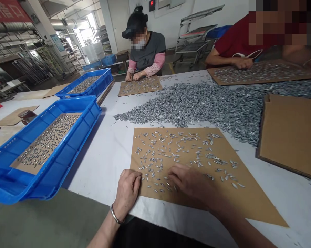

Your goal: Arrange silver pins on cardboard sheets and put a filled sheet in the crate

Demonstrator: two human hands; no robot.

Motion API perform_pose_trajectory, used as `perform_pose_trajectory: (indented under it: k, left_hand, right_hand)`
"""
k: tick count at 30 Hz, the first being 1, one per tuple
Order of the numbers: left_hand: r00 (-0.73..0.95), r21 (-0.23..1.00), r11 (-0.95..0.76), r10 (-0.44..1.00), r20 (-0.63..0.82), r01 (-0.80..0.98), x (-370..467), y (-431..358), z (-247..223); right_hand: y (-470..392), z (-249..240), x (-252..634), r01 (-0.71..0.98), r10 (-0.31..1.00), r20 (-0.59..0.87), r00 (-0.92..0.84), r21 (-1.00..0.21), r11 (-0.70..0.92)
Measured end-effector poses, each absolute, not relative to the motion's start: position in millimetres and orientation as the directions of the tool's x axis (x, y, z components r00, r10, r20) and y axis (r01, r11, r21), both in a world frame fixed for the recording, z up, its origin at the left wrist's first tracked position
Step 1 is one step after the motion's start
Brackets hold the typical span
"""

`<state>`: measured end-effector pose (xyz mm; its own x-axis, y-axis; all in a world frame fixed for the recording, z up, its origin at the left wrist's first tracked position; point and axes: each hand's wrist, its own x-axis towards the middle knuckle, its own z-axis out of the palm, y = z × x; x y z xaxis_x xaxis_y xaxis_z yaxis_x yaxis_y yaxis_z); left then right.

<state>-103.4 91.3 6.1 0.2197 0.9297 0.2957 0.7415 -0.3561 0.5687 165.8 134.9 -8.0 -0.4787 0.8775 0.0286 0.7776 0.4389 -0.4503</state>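
A brown cardboard sheet [209,206] lies flat on the white table in front of me, strewn with many small silvery, spindle-shaped metal pieces [176,156]. My left hand [126,187], with a metal bangle at the wrist, rests at the sheet's near left edge. Its fingers are curled together beside a few pieces; whatever they hold is hidden. Over the near middle of the sheet, my right hand [185,177] is slightly blurred. Thumb and fingertips come together low above the pieces, and I cannot make out what is between them.
A large heap of metal pieces [191,103] spreads behind the sheet. Blue trays [89,117] stand at left, holding piece-covered cardboard. Stacked cardboard [292,134] lies at right. Across the table, a person in grey [152,44] and another in dark red [238,38] work over similar sheets.
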Motion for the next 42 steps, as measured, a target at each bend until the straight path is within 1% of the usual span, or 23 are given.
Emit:
perform_pose_trajectory:
  k: [3, 5, 8, 11, 14, 17, 20, 23, 26, 30, 33, 38, 40, 42]
  left_hand:
    - [0.220, 0.559, -0.354, 0.930, 0.294, 0.749, -105.8, 88.0, 3.6]
    - [0.227, 0.557, -0.360, 0.928, 0.295, 0.749, -105.9, 85.6, 2.5]
    - [0.231, 0.553, -0.365, 0.926, 0.298, 0.749, -104.9, 83.0, 2.6]
    - [0.235, 0.539, -0.366, 0.925, 0.297, 0.758, -103.3, 82.8, 3.0]
    - [0.259, 0.516, -0.379, 0.921, 0.290, 0.768, -98.5, 84.2, 1.3]
    - [0.284, 0.458, -0.387, 0.918, 0.278, 0.800, -88.3, 85.5, -2.7]
    - [0.251, 0.355, -0.329, 0.936, 0.247, 0.875, -75.8, 86.9, -7.2]
    - [0.230, 0.263, -0.281, 0.950, 0.210, 0.923, -67.0, 89.6, -9.6]
    - [0.237, 0.229, -0.273, 0.956, 0.175, 0.934, -63.6, 93.4, -9.0]
    - [0.259, 0.267, -0.290, 0.955, 0.145, 0.919, -63.1, 97.5, -5.2]
    - [0.319, 0.303, -0.339, 0.941, 0.116, 0.891, -62.6, 98.8, -1.9]
    - [0.360, 0.345, -0.351, 0.932, 0.039, 0.870, -60.7, 103.7, 3.4]
    - [0.352, 0.375, -0.332, 0.936, 0.015, 0.866, -61.1, 107.1, 6.2]
    - [0.355, 0.413, -0.324, 0.935, 0.002, 0.851, -62.5, 110.4, 8.7]
  right_hand:
    - [136.1, -12.3, 159.6, 0.794, 0.861, -0.034, -0.507, -0.408, 0.451]
    - [136.7, -14.4, 154.2, 0.812, 0.867, -0.048, -0.496, -0.378, 0.444]
    - [136.4, -16.1, 152.4, 0.829, 0.873, 0.011, -0.488, -0.307, 0.467]
    - [133.5, -16.8, 156.8, 0.801, 0.828, 0.079, -0.555, -0.220, 0.557]
    - [132.0, -14.4, 158.5, 0.776, 0.798, 0.096, -0.594, -0.190, 0.601]
    - [135.2, -9.9, 148.9, 0.761, 0.790, 0.108, -0.604, -0.219, 0.611]
    - [139.4, -10.4, 129.7, 0.696, 0.740, 0.138, -0.659, -0.261, 0.669]
    - [142.0, -15.8, 113.3, 0.671, 0.718, 0.156, -0.678, -0.269, 0.691]
    - [143.9, -18.0, 108.1, 0.676, 0.726, 0.144, -0.673, -0.279, 0.682]
    - [145.8, -14.3, 110.5, 0.659, 0.718, 0.111, -0.687, -0.320, 0.681]
    - [146.1, -13.5, 109.3, 0.653, 0.725, 0.109, -0.680, -0.361, 0.666]
    - [147.8, -9.2, 113.5, 0.710, 0.779, 0.113, -0.617, -0.345, 0.613]
    - [147.2, -4.5, 127.6, 0.724, 0.810, 0.147, -0.568, -0.379, 0.576]
    - [142.1, -0.9, 148.9, 0.721, 0.840, 0.167, -0.516, -0.445, 0.532]
